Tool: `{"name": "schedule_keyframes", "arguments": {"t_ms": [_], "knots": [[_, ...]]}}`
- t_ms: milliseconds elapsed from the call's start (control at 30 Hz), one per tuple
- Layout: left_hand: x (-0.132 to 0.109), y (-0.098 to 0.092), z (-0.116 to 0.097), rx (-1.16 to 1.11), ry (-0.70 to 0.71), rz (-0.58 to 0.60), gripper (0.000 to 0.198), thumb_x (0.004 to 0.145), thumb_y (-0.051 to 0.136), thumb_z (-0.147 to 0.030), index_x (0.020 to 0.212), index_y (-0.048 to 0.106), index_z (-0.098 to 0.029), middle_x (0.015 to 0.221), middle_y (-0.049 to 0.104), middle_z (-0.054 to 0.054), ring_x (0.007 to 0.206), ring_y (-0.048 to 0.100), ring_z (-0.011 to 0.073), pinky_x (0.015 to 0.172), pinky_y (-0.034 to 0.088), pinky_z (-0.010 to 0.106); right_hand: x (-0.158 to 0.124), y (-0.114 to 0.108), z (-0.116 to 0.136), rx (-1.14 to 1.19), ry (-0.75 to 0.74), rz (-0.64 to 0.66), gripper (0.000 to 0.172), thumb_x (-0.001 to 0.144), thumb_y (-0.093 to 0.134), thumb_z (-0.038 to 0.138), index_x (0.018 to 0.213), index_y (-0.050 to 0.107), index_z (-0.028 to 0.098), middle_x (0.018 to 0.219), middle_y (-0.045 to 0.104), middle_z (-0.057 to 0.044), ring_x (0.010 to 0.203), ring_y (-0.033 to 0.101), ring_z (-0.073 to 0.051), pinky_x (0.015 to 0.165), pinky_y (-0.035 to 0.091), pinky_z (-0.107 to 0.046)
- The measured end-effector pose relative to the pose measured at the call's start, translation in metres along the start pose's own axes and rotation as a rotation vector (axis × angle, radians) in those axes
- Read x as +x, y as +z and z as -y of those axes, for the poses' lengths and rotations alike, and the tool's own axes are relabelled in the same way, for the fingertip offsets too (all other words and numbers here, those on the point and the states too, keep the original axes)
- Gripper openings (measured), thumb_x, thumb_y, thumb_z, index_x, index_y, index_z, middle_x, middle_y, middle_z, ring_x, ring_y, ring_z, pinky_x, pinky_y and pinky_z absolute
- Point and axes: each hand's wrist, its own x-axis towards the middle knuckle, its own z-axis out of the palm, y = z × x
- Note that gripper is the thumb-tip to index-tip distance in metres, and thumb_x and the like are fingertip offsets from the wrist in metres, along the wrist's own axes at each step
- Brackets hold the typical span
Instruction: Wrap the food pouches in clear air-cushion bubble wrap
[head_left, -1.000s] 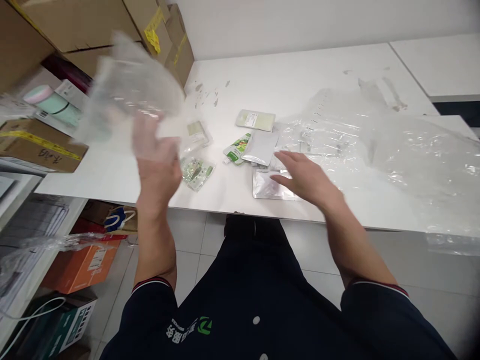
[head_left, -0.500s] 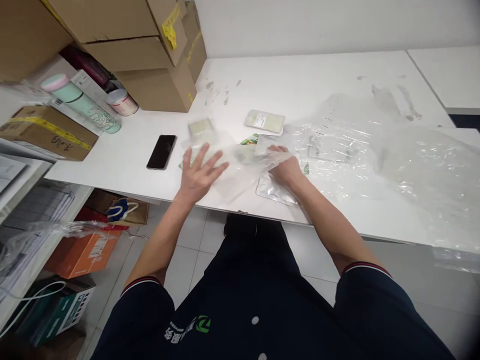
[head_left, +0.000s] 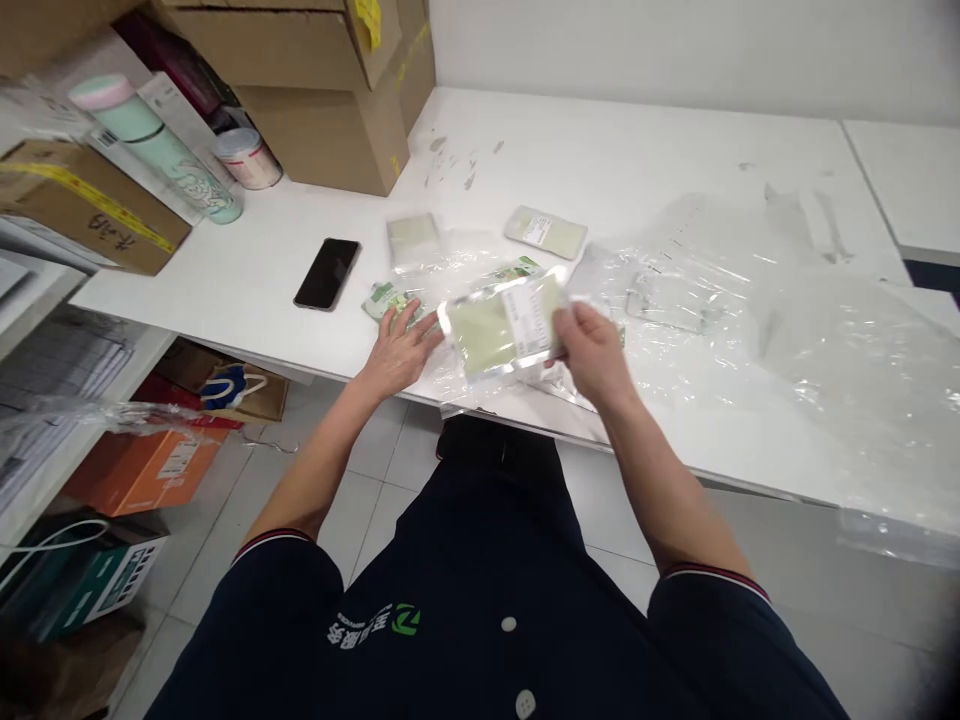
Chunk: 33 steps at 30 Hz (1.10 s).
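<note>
A pale green foil pouch (head_left: pixel 484 338) with a white label is pinched at its right end by my right hand (head_left: pixel 596 350), raised a little above the table. My left hand (head_left: pixel 401 350) has its fingers spread on clear plastic film (head_left: pixel 442 385), close to the pouch's left end. A green-printed packet (head_left: pixel 390 298) lies just beyond those fingers. Another printed packet (head_left: pixel 521 268) is partly covered behind the held pouch. Farther back lie a labelled pale green pouch (head_left: pixel 547 232) and a second flat pale packet (head_left: pixel 412 240).
Crumpled clear plastic wrap (head_left: pixel 847 370) spreads over the table's right side. A black phone (head_left: pixel 328 273) lies at left. Behind it stand a mint bottle (head_left: pixel 161 150), a can (head_left: pixel 247 158) and cardboard boxes (head_left: pixel 322 130). A white wall (head_left: pixel 675 60) borders the back.
My right hand has lifted a labelled pouch up from among the film and packets. My left hand still rests on the film, which now lies flatter. The view has shifted slightly.
</note>
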Motion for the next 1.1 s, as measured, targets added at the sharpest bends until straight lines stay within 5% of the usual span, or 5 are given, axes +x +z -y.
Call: {"name": "schedule_keyframes", "arguments": {"t_ms": [200, 567, 733, 900, 1100], "knots": [[-0.066, -0.001, -0.048, -0.215, -0.122, -0.452, 0.041, 0.092, 0.045, -0.020, 0.133, 0.053, -0.023, 0.122, 0.062, 0.012, 0.120, 0.056, 0.0262, 0.099, 0.049, 0.047, -0.006, 0.037, -0.032, -0.268, 0.231, 0.162, 0.027, 0.089, 0.057, 0.040, 0.107, 0.056, 0.020, 0.078, 0.066, -0.004, 0.057, 0.061, -0.017, 0.048, 0.055, -0.032], [-0.068, 0.036, -0.070, -0.117, 0.058, -0.238, 0.042, 0.094, 0.059, -0.024, 0.135, 0.052, -0.024, 0.134, 0.062, 0.014, 0.132, 0.054, 0.0256, 0.105, 0.049, 0.045, -0.013, 0.042, -0.048, -0.230, 0.241, 0.049, 0.035, 0.093, 0.045, 0.038, 0.123, 0.046, 0.022, 0.094, 0.068, -0.007, 0.069, 0.066, -0.020, 0.055, 0.060, -0.036], [-0.062, 0.032, -0.061, -0.254, -0.001, -0.152, 0.024, 0.097, 0.053, -0.026, 0.118, 0.066, -0.025, 0.125, 0.069, 0.010, 0.122, 0.062, 0.0231, 0.099, 0.055, 0.045, -0.019, 0.037, -0.031, -0.844, -0.080, 0.023, 0.043, 0.096, 0.045, 0.034, 0.133, 0.050, 0.014, 0.123, 0.060, -0.023, 0.106, 0.062, -0.037, 0.083, 0.055, -0.056], [-0.060, 0.012, -0.069, -0.359, -0.064, -0.244, 0.024, 0.098, 0.051, -0.026, 0.112, 0.070, -0.024, 0.118, 0.073, 0.008, 0.121, 0.063, 0.0221, 0.100, 0.055, 0.045, -0.021, 0.012, -0.013, -1.027, -0.445, 0.495, 0.055, 0.089, 0.061, 0.051, 0.135, 0.056, 0.021, 0.149, 0.047, -0.017, 0.138, 0.040, -0.039, 0.104, 0.043, -0.060], [-0.058, -0.015, -0.085, -0.543, -0.343, -0.425, 0.024, 0.099, 0.051, -0.030, 0.109, 0.071, -0.023, 0.106, 0.076, 0.005, 0.102, 0.071, 0.0176, 0.092, 0.057, 0.035, -0.005, -0.016, 0.001, -0.723, -0.284, 0.610, 0.035, 0.095, 0.052, 0.043, 0.123, 0.067, 0.027, 0.129, 0.067, -0.006, 0.121, 0.061, -0.026, 0.102, 0.048, -0.048]]}}
